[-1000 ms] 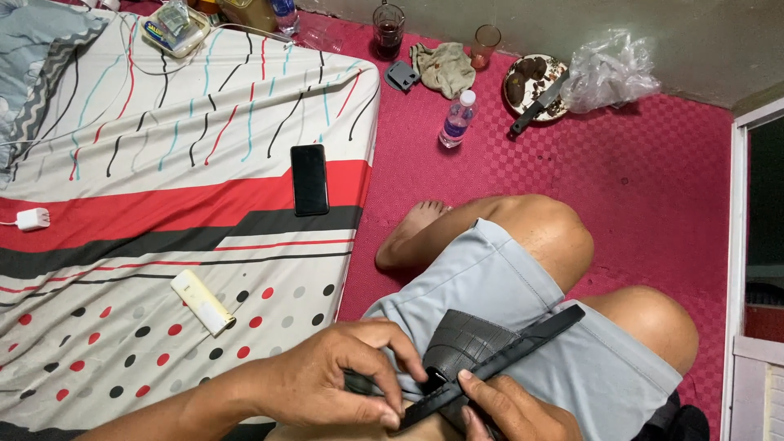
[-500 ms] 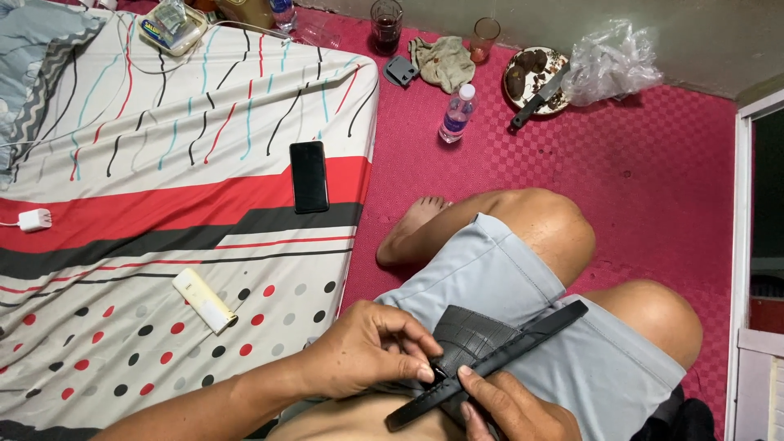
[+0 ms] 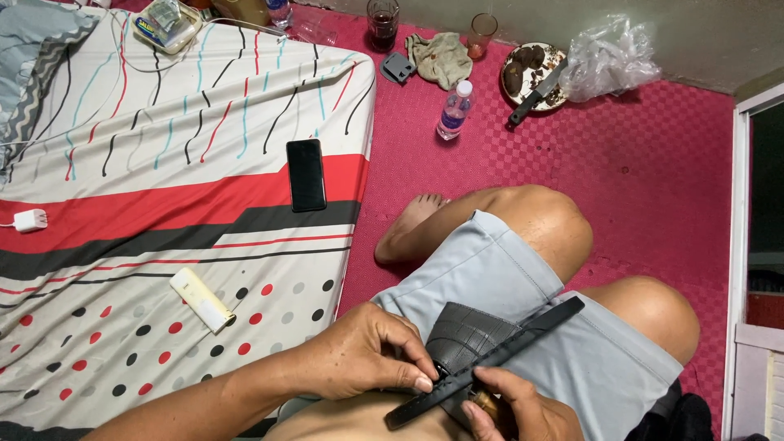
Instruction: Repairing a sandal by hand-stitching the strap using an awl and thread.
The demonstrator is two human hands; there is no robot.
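Note:
I sit on a red foam floor mat with my legs folded, in grey shorts. A dark textured leather pouch (image 3: 469,335) rests on my lap. Across it lies a black strap (image 3: 523,339), running from my belly up to the right. My left hand (image 3: 367,355) pinches the strap and the pouch's lower edge with thumb and fingers. My right hand (image 3: 518,408) grips the strap's lower part from below, at the frame's bottom edge.
A mattress (image 3: 122,204) with striped and dotted sheet fills the left, bearing a black phone (image 3: 305,174), a white remote-like bar (image 3: 201,300) and a white charger (image 3: 30,220). Farther away on the mat (image 3: 653,180): a water bottle (image 3: 456,109), glasses, a cloth, a plate with knife (image 3: 535,75), a plastic bag (image 3: 611,57).
My left hand has slid right along the lap onto the pouch's lower edge and now pinches there. The strap and right hand have barely moved.

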